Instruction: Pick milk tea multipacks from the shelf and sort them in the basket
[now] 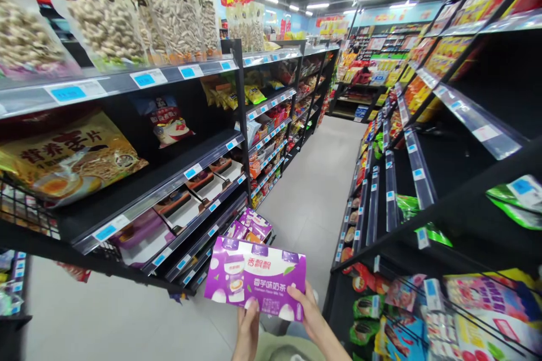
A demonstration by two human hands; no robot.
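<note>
The box (255, 277) is purple with white patches and white letters. The shelves (139, 183) are black, with blue and white price tags (68, 92) on their front edges. The floor (309, 192) is pale grey. The bags (514, 198) at the right shelf edge are green, probably with white.

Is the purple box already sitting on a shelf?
No, the purple box is off the shelves, held over the aisle floor by the left hand and the right hand at its lower edge.
</note>
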